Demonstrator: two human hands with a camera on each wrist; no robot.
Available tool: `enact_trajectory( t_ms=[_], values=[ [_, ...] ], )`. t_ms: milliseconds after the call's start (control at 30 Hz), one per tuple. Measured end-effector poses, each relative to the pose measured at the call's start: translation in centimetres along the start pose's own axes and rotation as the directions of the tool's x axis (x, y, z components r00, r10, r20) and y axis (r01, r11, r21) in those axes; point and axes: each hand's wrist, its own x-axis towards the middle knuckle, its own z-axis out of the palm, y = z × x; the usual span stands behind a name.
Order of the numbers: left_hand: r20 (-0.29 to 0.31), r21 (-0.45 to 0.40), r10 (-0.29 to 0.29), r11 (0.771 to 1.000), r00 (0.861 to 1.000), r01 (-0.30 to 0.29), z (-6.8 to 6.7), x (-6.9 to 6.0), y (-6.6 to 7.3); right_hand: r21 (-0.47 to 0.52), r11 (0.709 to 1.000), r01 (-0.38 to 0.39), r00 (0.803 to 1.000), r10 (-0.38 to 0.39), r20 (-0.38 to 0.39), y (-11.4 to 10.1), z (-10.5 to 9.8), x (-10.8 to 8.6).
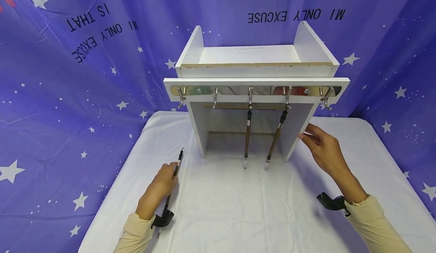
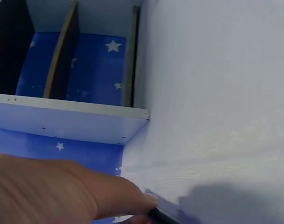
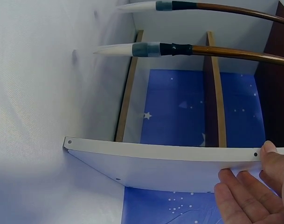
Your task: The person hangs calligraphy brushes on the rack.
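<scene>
My left hand (image 1: pixel 159 185) grips a dark-handled calligraphy brush (image 1: pixel 180 156) by its shaft, left of the white rack (image 1: pixel 255 71). Its hanging loop points away from me, and a pale tip shows below the wrist. Only a short dark bit of this brush (image 2: pixel 162 216) appears in the left wrist view. At the rack's right side panel (image 3: pixel 169 151), my right hand (image 1: pixel 325 152) holds the front edge, thumb over it and fingers against the outer face. Two brown calligraphy brushes (image 1: pixel 247 135) (image 3: pixel 179 50) hang bristles down from the middle hook and the one right of it.
A metal strip with several hooks (image 1: pixel 215 97) runs along the rack's front board. The rack stands on a white-covered table (image 1: pixel 231 207). Behind and beside it hangs a purple-blue curtain (image 1: pixel 102 94) with stars and lettering.
</scene>
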Motion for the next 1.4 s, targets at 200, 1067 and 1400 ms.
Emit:
enact_trajectory(
  t_ms=[200,1067,1400],
  values=[
    [-0.02,-0.065,0.046,0.997,0.999,-0.047,-1.0,0.0,0.4,-0.002,1.0,0.003,1.0,-0.003,0.001,0.1,0.0,0.0],
    [-0.257,-0.198,0.189,0.95,0.948,-0.243,-4.3,-2.2,5.9,0.018,1.0,0.015,1.0,-0.015,0.0,0.1,0.0,0.0],
    [-0.311,-0.18,0.238,0.936,0.92,-0.303,-4.8,-3.7,7.7,0.024,1.0,0.009,1.0,-0.009,-0.002,0.0,0.0,0.0]
  ],
)
